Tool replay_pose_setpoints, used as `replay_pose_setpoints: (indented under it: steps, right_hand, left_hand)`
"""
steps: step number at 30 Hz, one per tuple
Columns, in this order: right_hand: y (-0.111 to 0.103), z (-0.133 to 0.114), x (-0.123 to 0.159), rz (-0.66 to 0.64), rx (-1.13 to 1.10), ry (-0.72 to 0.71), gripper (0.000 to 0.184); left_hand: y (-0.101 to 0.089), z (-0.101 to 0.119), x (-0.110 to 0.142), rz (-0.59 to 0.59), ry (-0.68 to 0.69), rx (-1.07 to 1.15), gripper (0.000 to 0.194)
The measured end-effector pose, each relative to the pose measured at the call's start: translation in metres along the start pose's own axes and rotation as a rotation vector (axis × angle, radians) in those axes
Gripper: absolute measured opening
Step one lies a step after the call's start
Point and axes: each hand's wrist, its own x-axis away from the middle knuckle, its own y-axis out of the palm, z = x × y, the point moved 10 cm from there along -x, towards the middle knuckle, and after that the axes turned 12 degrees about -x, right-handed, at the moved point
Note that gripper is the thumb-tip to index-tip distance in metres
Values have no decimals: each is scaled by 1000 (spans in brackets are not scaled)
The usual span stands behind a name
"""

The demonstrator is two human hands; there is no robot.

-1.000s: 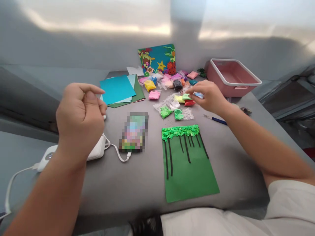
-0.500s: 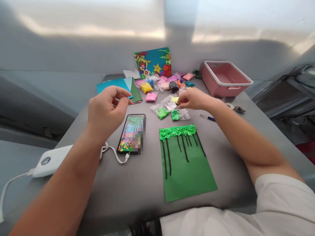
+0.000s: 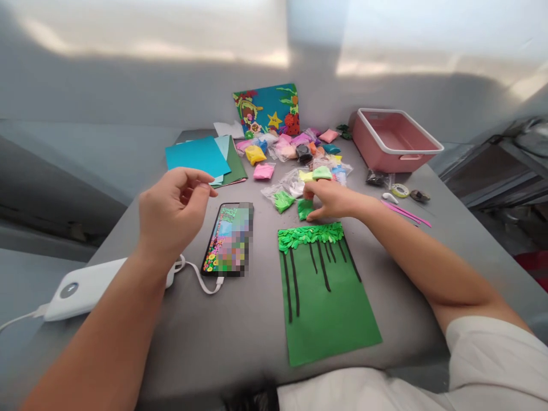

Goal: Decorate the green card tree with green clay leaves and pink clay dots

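Note:
My right hand (image 3: 331,200) has its thumb and fingers around a bag of bright green clay (image 3: 303,209), still low on the table. Beside that bag lie another bag of green clay (image 3: 282,201) and a pale green clay pack (image 3: 322,172). Just below is a green sheet (image 3: 334,319), its top edge covered with small green clay leaves (image 3: 310,237) and thin black strips running down. Raised over the table's left side, my left hand (image 3: 175,211) is curled with thumb and fingertips together; whatever they hold, if anything, is hidden. A phone (image 3: 226,240) lies close by it.
Blue paper sheets (image 3: 197,157) lie at the back left, near a clay sea picture (image 3: 268,111). More clay packs (image 3: 256,154) spread across the back. A pink basket (image 3: 398,142), pink tools (image 3: 406,214) and tape (image 3: 400,190) are right. A white power bank (image 3: 85,288) is cabled to the phone.
My right hand has come down and toward me from the pale packs onto the green clay bag. My left hand shifted right, then slightly back and down, its pointing finger now curled in.

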Motion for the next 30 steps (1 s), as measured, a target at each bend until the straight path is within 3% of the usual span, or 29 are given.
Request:
replay_pose_setpoints:
  steps: [3, 6, 10, 12, 15, 20, 27, 30]
  right_hand:
    - [-13, -5, 3, 87, -83, 10, 30]
    - [-24, -18, 7, 174, -173, 7, 13]
    - [-22, -50, 16, 199, -443, -73, 26]
    - [-14, -65, 20, 153, -564, -103, 33]
    - [-5, -83, 25, 69, -646, -127, 40]
    - [-11, -93, 29, 75, -677, -195, 38]
    - [-15, -98, 33, 147, -568, -309, 27]
    - [-16, -100, 35, 76, -543, -330, 24]
  left_hand:
    - [6, 5, 4, -13, -10, 64, 15]
    - [32, 17, 13, -204, -28, 208, 22]
    - [68, 39, 38, -528, -80, 430, 50]
    - [76, 47, 49, -603, -104, 495, 52]
    - [78, 56, 55, -615, -91, 496, 39]
    - [72, 58, 54, -565, -90, 447, 28]
    - [73, 56, 56, -580, -34, 363, 26]
    - [73, 59, 62, -575, -8, 358, 25]
